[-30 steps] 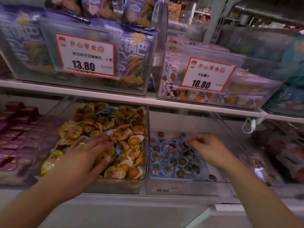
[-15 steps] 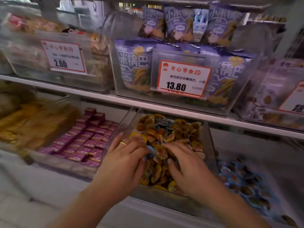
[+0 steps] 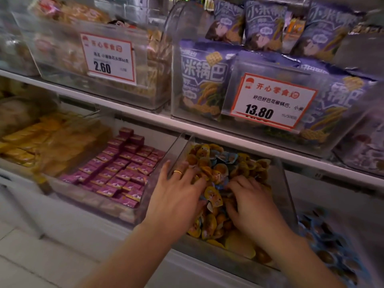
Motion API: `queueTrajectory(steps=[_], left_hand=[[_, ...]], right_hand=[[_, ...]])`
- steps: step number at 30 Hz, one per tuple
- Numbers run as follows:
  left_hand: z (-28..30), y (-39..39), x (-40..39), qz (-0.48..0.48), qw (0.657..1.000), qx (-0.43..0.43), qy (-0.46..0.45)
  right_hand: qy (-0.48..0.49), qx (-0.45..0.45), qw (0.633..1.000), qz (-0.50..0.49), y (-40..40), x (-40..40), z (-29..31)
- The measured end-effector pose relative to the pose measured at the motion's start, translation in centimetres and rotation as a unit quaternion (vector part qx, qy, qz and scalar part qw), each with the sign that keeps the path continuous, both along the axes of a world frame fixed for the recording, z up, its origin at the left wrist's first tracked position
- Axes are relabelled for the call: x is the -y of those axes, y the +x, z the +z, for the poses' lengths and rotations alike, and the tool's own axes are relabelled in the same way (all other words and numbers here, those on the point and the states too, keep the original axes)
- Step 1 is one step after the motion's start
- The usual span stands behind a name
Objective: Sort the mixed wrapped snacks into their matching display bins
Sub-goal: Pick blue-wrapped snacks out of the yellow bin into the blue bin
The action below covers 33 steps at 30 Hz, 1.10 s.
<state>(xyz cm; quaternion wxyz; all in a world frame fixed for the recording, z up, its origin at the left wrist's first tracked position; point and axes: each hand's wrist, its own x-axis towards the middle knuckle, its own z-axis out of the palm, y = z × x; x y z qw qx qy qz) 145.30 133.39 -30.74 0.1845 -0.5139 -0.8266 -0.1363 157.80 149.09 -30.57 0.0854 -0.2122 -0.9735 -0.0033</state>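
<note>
Both hands are down in the clear bin (image 3: 185,146) on the lower shelf, the one heaped with yellow-wrapped snacks (image 3: 216,204). The left hand (image 3: 178,196), a gold ring (image 3: 177,172) on one finger, lies palm-down on the pile at the bin's left side, its fingers spread and reaching in among the wrappers; I can't see it holding any single piece. The right hand (image 3: 249,206) sits just beside it on the pile's right half, its fingers bent and dug into the snacks, and whether they have closed on one is hidden by the pile. A few blue-wrapped snacks (image 3: 226,157) are mixed in among the yellow ones, some toward the back of the bin and some between the two hands. The next bin to the right holds more blue-wrapped pieces (image 3: 330,248), blurred at the edge of view. To the left is a bin of purple-wrapped squares (image 3: 122,171) laid in rows, and beyond that one of yellow packets (image 3: 22,142). On the shelf above stand purple snack bags (image 3: 203,84) behind a price card reading 13.80 (image 3: 272,100), with another card reading 2.60 (image 3: 109,59) further left.
</note>
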Motion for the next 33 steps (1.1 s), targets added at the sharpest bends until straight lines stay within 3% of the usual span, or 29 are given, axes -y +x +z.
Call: queueTrajectory(steps=[4,8,11,13,15,17,19,20,21,24,28,29,31,33], left_hand=[[0.1,-0.1,0.3,-0.039,0.994,0.053,0.083],[1.0,0.6,0.8,-0.027,0.944,0.212,0.25],[1.6,1.9,1.3,-0.041,0.918,0.275,0.284],[1.8,2.8,1.2,-0.059,0.891,0.345,0.29],[2.0,3.7,0.6,-0.037,0.82,0.483,0.306],[2.4,4.3,0.0,-0.003,0.69,0.646,0.325],[2.7,4.3,-0.4,-0.012,0.555,0.765,0.326],[2.6,4.2,-0.4,-0.037,0.515,0.793,0.322],[2.5,4.2,-0.3,-0.064,0.504,0.801,0.318],[2.4,3.8,0.1,-0.093,0.547,0.767,0.322],[3.0,1.2,1.7,-0.059,0.61,0.687,0.39],[3.2,0.5,2.4,-0.047,0.634,0.658,0.403],[3.3,-0.5,3.6,-0.038,0.687,0.598,0.41],[3.0,-0.8,4.2,-0.041,0.717,0.571,0.399]], right_hand=[[0.03,-0.018,0.999,0.018,0.3,1.3,0.1],[-0.015,-0.047,0.998,0.027,0.6,1.9,0.3],[-0.115,-0.143,0.983,-0.013,0.9,1.9,0.8],[-0.216,-0.221,0.95,-0.038,1.0,1.9,1.4],[-0.32,-0.299,0.898,-0.041,1.0,2.3,2.1],[-0.394,-0.344,0.852,-0.005,1.0,3.1,2.7],[-0.393,-0.335,0.856,0.038,1.2,4.2,2.7],[-0.377,-0.319,0.868,0.051,1.2,4.7,2.6],[-0.364,-0.308,0.877,0.062,1.0,5.1,2.4],[-0.384,-0.311,0.863,0.104,0.5,5.7,1.9],[-0.545,-0.382,0.744,0.066,-0.2,5.7,2.1],[-0.528,-0.382,0.757,0.055,-0.5,5.6,2.0],[-0.425,-0.31,0.847,0.07,-0.8,5.4,1.6],[-0.313,-0.192,0.921,0.13,-1.5,5.8,0.9]])
